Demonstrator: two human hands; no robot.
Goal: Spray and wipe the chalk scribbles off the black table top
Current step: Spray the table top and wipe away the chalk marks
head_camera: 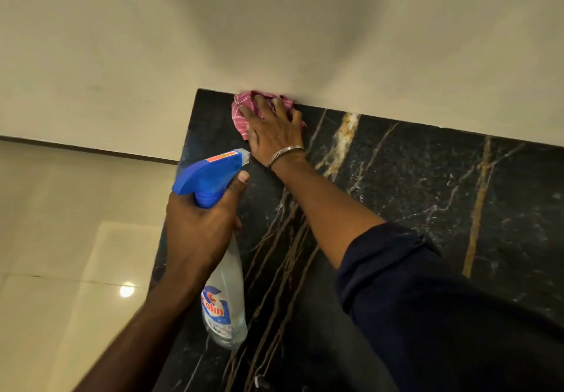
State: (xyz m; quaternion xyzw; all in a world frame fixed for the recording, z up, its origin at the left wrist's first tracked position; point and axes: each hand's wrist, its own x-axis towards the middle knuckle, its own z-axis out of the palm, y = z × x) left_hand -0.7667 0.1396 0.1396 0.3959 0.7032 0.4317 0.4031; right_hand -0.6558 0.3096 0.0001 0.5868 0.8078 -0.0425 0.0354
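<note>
1. Nearest is the spray bottle (224, 288), held over the left edge of the counter (412, 184). It is clear plastic with a blue trigger head and looks mostly empty, so I judge it light; the smooth body could slip in a wet grip. The neck just under the trigger head is the sensible place to take it, and that is where it is held.

2. The left hand (198, 226) is curled tight around that neck, fingers wrapped under the blue head. One fingertip rests by the trigger. The nozzle points forward, toward the far corner.

3. Further out, the right forearm, with a dark sleeve pushed up and a metal bangle (287, 153) at the wrist, reaches across the black, gold-veined stone.

4. The right hand (274, 129) lies flat with fingers spread, palm pressing down on the cloth (241, 110). It grips nothing; it pins the cloth against the surface.

5. The cloth is pink with pale stitching, soft and limp, bunched under the fingers. It should fold and slide readily, so a flat palm on top controls it better than a pinch at its edge.

6. It sits at the far left corner of the counter, touching the pale wall (274, 25) behind.

7. No chalk scribbles are plain to see; pale flecks could be stone veining.
</note>
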